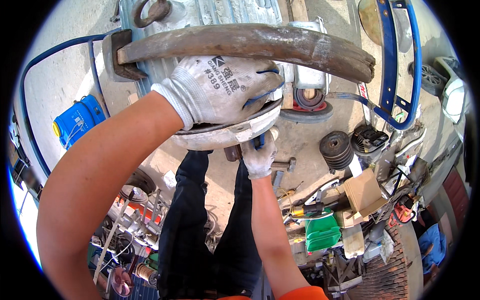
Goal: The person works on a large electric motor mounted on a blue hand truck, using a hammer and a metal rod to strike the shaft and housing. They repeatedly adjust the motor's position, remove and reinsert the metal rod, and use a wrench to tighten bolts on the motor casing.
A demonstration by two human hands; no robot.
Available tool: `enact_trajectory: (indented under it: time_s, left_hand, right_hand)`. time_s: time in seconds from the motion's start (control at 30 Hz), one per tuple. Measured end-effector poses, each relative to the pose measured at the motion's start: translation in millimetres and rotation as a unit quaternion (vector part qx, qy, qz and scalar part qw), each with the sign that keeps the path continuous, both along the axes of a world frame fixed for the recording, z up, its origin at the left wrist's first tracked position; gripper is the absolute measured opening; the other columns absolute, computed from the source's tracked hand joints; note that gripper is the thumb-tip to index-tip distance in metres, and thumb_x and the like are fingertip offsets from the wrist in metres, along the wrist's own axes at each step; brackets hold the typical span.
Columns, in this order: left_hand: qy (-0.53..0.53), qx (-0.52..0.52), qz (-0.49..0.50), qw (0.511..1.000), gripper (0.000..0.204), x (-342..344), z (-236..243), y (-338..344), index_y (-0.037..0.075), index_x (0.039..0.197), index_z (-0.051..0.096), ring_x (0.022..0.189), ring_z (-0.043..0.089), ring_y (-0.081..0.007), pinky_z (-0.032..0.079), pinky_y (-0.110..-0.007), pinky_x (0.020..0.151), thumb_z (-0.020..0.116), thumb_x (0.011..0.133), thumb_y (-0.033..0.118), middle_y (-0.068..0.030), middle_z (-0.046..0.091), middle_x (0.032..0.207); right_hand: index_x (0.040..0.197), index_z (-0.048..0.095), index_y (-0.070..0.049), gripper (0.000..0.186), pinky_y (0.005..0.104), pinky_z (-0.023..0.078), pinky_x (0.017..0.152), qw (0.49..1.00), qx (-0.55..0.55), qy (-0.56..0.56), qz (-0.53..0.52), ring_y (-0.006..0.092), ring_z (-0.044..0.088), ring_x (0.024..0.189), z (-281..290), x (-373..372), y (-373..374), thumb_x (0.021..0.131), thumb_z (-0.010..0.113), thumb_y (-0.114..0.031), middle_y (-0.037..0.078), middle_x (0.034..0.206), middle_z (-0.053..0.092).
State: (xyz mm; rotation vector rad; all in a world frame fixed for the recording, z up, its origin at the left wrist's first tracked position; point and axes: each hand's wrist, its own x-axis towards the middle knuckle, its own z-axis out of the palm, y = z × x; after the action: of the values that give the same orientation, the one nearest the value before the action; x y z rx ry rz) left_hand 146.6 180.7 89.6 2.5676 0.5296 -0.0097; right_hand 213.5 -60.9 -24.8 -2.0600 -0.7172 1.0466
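A large electric motor with a ribbed, silvery housing lies before me. Its round, pale end cover faces me. My left hand, in a white knit glove, is over the cover's upper part; its fingers are bent together, their tips hidden. Below the rim, my right hand, in a soiled white glove, has curled fingers around a dark metal piece, mostly concealed. A thick, curved wooden bar crosses above my left hand, its left end set in a dark block.
A blue tube frame stands at the right. A blue tank is on the left. Stacked pulleys, a hammer, a cardboard box and a green bin lie right of my legs. Metal scrap clutters the lower left.
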Motion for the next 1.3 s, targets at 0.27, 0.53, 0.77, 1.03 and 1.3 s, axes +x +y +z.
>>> enact_trajectory:
  time_s: [0.27, 0.53, 0.77, 1.03, 1.3]
  left_hand:
    - [0.01, -0.028, -0.001, 1.0, 0.033, 1, 4, 2, 0.011, 0.116, 0.06, 0.109, 0.058, -0.0267, 0.046, -0.038, 0.094, 0.061, 0.085, 0.024, -0.0103, 0.06, 0.117]
    - [0.015, -0.028, -0.008, 0.999, 0.033, 2, 1, 3, 0.011, 0.116, 0.059, 0.107, 0.058, -0.0266, 0.047, -0.038, 0.093, 0.06, 0.086, 0.022, -0.0107, 0.059, 0.117]
    - [-0.012, 0.006, -0.005, 1.0, 0.033, -2, -3, 0, 0.01, 0.117, 0.059, 0.107, 0.058, -0.027, 0.047, -0.039, 0.093, 0.059, 0.086, 0.021, -0.0102, 0.06, 0.115]
    - [0.011, -0.039, -0.009, 0.999, 0.034, 1, -1, 2, 0.01, 0.117, 0.059, 0.108, 0.058, -0.0275, 0.046, -0.038, 0.094, 0.059, 0.085, 0.02, -0.0105, 0.06, 0.115]
    - [0.019, -0.055, -0.008, 0.998, 0.034, 0, 0, 3, 0.01, 0.118, 0.058, 0.11, 0.057, -0.0274, 0.045, -0.038, 0.096, 0.058, 0.086, 0.019, -0.0114, 0.059, 0.117]
  right_hand:
    - [0.1, 0.061, 0.002, 0.029, 0.0238, 0.043, 0.057, 0.997, -0.038, 0.056, -0.031, 0.0072, 0.049, 0.062, 16, -3, 9, 0.076, 0.073, -0.009, 0.002, 0.077, 0.062]
    - [0.1, 0.06, 0.003, 0.029, 0.0307, 0.048, 0.062, 0.997, 0.07, -0.025, 0.026, 0.0152, 0.059, 0.068, 1, 0, 2, 0.076, 0.072, -0.006, 0.007, 0.083, 0.066]
    - [0.104, 0.058, 0.004, 0.026, 0.0308, 0.049, 0.064, 0.999, -0.022, 0.033, 0.015, 0.0174, 0.062, 0.072, 6, 2, 3, 0.08, 0.066, -0.005, 0.012, 0.084, 0.065]
    - [0.106, 0.057, 0.005, 0.028, 0.0342, 0.05, 0.068, 0.994, 0.068, 0.009, 0.08, 0.0241, 0.064, 0.077, -5, 3, 2, 0.081, 0.065, -0.007, 0.015, 0.088, 0.066]
    - [0.105, 0.058, 0.004, 0.028, 0.0368, 0.05, 0.074, 0.998, -0.006, -0.021, 0.06, 0.0305, 0.065, 0.085, 9, 6, 12, 0.082, 0.063, -0.01, 0.02, 0.092, 0.066]
